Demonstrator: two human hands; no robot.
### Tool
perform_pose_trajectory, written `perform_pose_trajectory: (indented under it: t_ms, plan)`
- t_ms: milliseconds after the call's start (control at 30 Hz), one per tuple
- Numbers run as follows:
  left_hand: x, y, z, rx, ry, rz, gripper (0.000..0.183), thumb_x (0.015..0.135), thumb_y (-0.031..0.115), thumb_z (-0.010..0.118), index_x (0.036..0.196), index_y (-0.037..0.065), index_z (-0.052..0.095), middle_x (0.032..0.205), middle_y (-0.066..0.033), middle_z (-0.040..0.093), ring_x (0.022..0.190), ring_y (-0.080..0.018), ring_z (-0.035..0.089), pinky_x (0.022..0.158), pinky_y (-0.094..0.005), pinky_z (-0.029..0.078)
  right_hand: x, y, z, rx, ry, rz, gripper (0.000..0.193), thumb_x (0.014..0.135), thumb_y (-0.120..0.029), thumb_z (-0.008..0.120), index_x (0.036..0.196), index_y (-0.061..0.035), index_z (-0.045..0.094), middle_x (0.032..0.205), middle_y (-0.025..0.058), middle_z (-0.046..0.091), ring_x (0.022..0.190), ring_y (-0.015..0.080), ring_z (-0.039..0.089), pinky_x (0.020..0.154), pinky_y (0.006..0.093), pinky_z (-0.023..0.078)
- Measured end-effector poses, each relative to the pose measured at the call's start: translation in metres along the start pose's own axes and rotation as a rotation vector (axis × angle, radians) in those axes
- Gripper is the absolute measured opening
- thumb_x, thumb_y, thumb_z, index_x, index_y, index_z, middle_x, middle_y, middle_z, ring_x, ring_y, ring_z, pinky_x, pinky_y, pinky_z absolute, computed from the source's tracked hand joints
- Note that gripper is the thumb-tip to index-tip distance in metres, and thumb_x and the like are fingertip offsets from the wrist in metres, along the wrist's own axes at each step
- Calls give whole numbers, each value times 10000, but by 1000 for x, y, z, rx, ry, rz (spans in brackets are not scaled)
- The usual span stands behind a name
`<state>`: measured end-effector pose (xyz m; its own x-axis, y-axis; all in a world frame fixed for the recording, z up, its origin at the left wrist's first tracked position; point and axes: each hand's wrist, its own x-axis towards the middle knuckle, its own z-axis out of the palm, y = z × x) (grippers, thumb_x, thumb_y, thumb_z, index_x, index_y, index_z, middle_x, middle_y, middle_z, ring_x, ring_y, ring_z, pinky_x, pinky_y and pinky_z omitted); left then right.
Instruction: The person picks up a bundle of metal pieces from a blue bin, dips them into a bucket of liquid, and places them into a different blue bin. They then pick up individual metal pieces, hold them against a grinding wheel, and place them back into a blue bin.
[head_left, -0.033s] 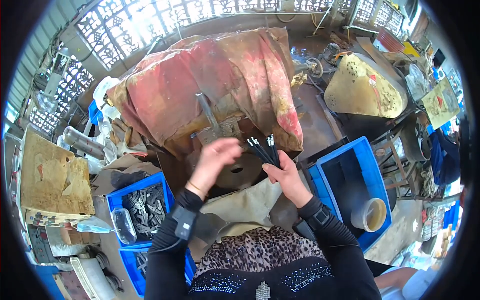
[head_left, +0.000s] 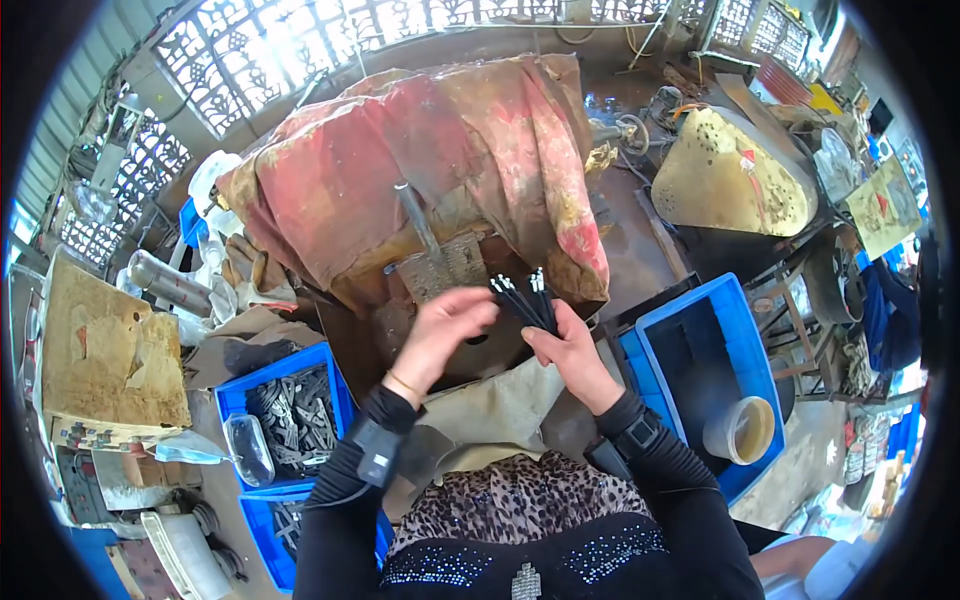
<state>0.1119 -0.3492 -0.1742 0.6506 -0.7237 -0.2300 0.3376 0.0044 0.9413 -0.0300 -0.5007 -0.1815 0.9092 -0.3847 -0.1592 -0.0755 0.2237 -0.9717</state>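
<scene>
My right hand (head_left: 572, 350) is closed around a bunch of thin black rods (head_left: 528, 305) with silvery tips. The rods fan out in two clusters, tips pointing away from me. Just left of the bunch, my left hand (head_left: 447, 330) reaches toward the tips. Motion smears its fingers, so whether they pinch anything is unclear. Below and behind my hands lies a dark round plate, mostly covered by them. A metal rod (head_left: 418, 220) slants up from a worn block (head_left: 450, 262) in front of the red cloth.
A stained red cloth (head_left: 370, 150) drapes a large machine ahead. At left, a blue bin (head_left: 228, 395) holds many grey metal pieces (head_left: 295, 415), with another blue bin (head_left: 262, 535) below. At right, a blue crate (head_left: 660, 375) contains a round tub (head_left: 738, 430). A yellowish guard (head_left: 725, 175) stands far right.
My left hand has shifted slightly toward me and to the right, closer to the rods. My right hand keeps its hold on the rods, almost unmoved.
</scene>
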Motion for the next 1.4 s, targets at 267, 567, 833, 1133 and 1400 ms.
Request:
perform_pose_trajectory:
  t_ms: [267, 567, 833, 1133, 1400]
  plan:
    - [-24, -15, 4, -264, 55, -13, 84, 906, 129, 653, 976, 82, 656, 933, -14, 679, 814, -101, 634, 746, -259, 518, -1, 5, 24, 68, -200, 30, 175, 927, -160, 611, 1042, -63, 522, 815, -24, 532, 638, 55, 492, 565, 218, 409]
    - [-39, -14, 3, -261, 73, -40, 101, 898, 159, 677, 984, 106, 670, 892, 10, 671, 794, -74, 628, 714, -229, 510, -10, 2, 19, 229, -256, 159, 205, 965, -236, 565, 1063, -59, 534, 909, 37, 642, 735, 119, 618, 573, 230, 446]
    - [-56, -9, -21, -305, 59, 2, 178, 923, 170, 638, 1063, 62, 628, 958, -30, 677, 817, -118, 650, 742, -260, 533, 0, -4, 41, 288, -328, 283, 270, 955, -184, 555, 1194, -58, 543, 940, 63, 663, 761, 152, 642, 581, 259, 462]
    - [-104, -18, -57, -346, 117, 138, 156, 895, 197, 630, 981, 77, 580, 800, -16, 649, 660, -101, 649, 554, -228, 500, -10, 5, 95, -337, -456, -60, 264, 934, -153, 561, 1164, -23, 567, 980, 116, 633, 836, 238, 596, 684, 348, 473]
    - [-134, -28, -74, -352, 184, 330, 173, 897, 127, 573, 1069, 127, 596, 816, 32, 659, 655, -61, 612, 520, -190, 443, -16, -19, 136, -268, -569, 156, 332, 917, -139, 578, 1211, 15, 557, 1066, 150, 633, 933, 284, 605, 805, 380, 479]
